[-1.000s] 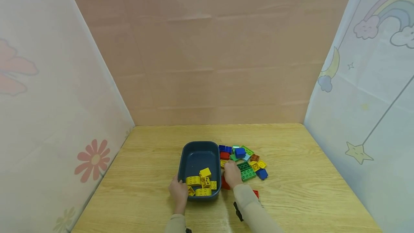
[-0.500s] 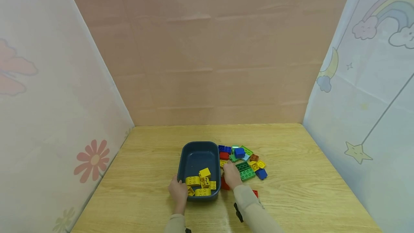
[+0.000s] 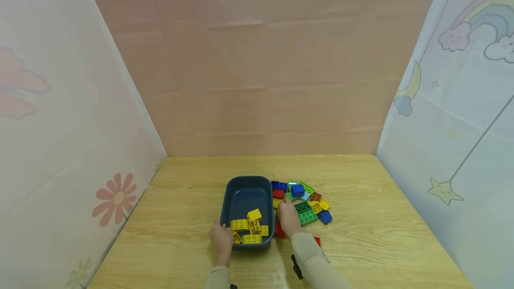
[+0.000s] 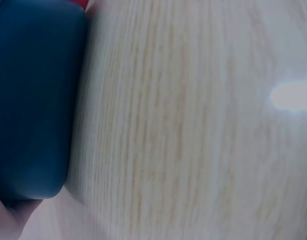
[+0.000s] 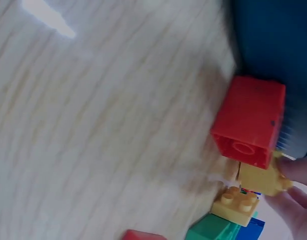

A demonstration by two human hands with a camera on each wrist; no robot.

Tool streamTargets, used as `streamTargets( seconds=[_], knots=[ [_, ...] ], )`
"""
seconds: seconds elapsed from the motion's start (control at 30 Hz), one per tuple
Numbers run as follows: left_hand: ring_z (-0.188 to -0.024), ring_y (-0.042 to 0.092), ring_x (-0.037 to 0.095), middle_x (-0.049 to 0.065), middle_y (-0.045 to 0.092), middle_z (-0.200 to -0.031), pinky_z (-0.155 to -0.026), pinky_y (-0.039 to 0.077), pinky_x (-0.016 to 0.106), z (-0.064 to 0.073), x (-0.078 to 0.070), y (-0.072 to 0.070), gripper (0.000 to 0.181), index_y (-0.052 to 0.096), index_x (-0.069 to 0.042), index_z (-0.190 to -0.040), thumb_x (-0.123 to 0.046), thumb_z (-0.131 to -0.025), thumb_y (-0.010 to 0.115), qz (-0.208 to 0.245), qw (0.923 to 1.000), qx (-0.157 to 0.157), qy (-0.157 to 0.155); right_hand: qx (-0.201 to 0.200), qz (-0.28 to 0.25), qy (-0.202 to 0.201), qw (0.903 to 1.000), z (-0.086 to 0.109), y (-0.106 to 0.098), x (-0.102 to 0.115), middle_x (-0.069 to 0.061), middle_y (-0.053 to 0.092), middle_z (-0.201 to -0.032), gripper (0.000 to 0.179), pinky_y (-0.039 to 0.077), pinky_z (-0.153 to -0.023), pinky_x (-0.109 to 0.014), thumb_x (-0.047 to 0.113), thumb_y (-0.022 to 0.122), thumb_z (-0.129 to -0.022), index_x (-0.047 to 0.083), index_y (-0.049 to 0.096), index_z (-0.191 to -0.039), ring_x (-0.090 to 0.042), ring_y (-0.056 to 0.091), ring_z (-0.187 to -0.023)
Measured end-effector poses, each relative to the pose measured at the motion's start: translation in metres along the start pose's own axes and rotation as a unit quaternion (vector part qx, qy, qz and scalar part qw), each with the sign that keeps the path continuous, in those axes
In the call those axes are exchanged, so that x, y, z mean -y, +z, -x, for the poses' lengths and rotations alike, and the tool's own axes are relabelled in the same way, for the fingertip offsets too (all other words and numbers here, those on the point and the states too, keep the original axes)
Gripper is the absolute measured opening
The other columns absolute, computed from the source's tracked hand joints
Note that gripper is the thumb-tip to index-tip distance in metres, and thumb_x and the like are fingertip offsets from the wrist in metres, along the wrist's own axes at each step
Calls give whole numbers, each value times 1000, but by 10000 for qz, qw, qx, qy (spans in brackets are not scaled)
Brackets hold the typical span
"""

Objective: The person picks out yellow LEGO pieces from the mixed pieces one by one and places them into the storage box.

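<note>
My left hand (image 3: 221, 237) grips the near left side of a dark blue plastic tub (image 3: 246, 197), thumb over the rim. Several yellow toy building bricks (image 3: 239, 224) lie in the tub's near half. Just right of the tub, my right hand (image 3: 289, 217) pinches a yellow building brick (image 5: 261, 179) between thumb and fingers, seen best in the right wrist view. A red brick (image 5: 251, 120) lies against the tub beside it. Another yellow brick (image 5: 236, 206) and a green one (image 5: 208, 229) are close to my fingertips. The left wrist view shows mostly the tub's outer wall (image 4: 36, 100).
Loose bricks spread right of the tub: blue (image 3: 297, 190), green (image 3: 307, 217), brown (image 3: 316, 196) and others. A red piece (image 3: 317, 241) shows beside my right sleeve. The wooden table (image 3: 180, 200) meets a brown back wall (image 3: 257, 115) and printed side walls.
</note>
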State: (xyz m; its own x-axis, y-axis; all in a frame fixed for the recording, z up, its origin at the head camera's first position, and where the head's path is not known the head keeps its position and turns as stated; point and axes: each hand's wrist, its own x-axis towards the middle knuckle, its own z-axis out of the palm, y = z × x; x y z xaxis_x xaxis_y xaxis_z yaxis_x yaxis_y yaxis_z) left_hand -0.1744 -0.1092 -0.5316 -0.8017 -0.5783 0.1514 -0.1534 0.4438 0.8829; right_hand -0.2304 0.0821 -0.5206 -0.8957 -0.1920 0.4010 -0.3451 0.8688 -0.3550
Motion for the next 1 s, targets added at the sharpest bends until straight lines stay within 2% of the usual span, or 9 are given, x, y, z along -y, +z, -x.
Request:
streamTargets(
  seconds=[0.1, 0.27, 0.4, 0.5, 0.6, 0.73, 0.87, 1.0],
  knots=[
    [-95, 55, 43, 33, 56, -103, -72, 48, 49, 0, 0, -1, 35, 55, 17, -106, 19, -73, 46, -4, 10000, 31, -38, -434, -86, -87, 9990, -3, -3, 0, -16, 55, -82, 17, 51, -62, -32, -18, 60, -70, -8, 65, -83, -28, 57, -77],
    [-93, 55, 43, 32, 58, -100, -71, 48, 49, 0, -1, -1, 31, 56, 16, -104, 18, -75, 48, -51, 10000, 15, 9, -1012, -370, -348, 9936, -10, -9, 4, -16, 56, -87, 20, 51, -66, -32, -18, 62, -70, -8, 64, -87, -28, 55, -83],
    [-91, 56, 43, 31, 59, -96, -70, 48, 50, -1, 0, -2, 27, 58, 15, -100, 18, -75, 48, -47, 9999, -28, 98, -1494, -620, -599, 9850, -14, -16, 15, -13, 55, -89, 18, 51, -69, -32, -13, 67, -69, -6, 63, -84, -26, 54, -85],
    [-92, 56, 43, 31, 59, -97, -71, 48, 50, -1, 1, -1, 28, 57, 16, -101, 18, -74, 48, -62, 9999, -35, 85, -1674, -774, -780, 9797, -16, -19, 27, -11, 55, -89, 17, 51, -71, -31, -10, 70, -68, -3, 62, -81, -24, 54, -85],
    [-96, 54, 43, 33, 56, -102, -74, 47, 50, -2, 1, -1, 31, 55, 17, -105, 17, -75, 48, -96, 9999, 12, -31, -1608, -889, -910, 9788, -17, -19, 39, -10, 54, -89, 17, 50, -72, -29, -7, 71, -68, -1, 62, -80, -22, 54, -85],
    [-98, 53, 43, 34, 55, -105, -75, 47, 50, -2, 1, -1, 33, 54, 18, -108, 17, -75, 48, -151, 9998, 54, -112, -1265, -971, -1119, 9808, -14, -16, 51, -7, 54, -89, 16, 50, -70, -25, -4, 72, -69, 1, 62, -81, -19, 54, -82],
    [-94, 55, 43, 32, 57, -100, -74, 47, 50, -1, 1, -1, 31, 56, 16, -105, 17, -75, 49, -121, 9999, 33, -77, -895, -1080, -1213, 9827, -9, -10, 57, -6, 53, -87, 15, 50, -68, -24, -4, 71, -70, 2, 62, -80, -18, 54, -81],
    [-95, 54, 44, 33, 56, -102, -74, 47, 50, -1, 1, -1, 32, 55, 17, -106, 17, -75, 49, -111, 9999, 60, -75, -761, -1117, -1237, 9831, -4, -1, 59, -5, 53, -86, 13, 50, -67, -23, -4, 70, -70, 2, 63, -80, -17, 54, -79]
  ],
)
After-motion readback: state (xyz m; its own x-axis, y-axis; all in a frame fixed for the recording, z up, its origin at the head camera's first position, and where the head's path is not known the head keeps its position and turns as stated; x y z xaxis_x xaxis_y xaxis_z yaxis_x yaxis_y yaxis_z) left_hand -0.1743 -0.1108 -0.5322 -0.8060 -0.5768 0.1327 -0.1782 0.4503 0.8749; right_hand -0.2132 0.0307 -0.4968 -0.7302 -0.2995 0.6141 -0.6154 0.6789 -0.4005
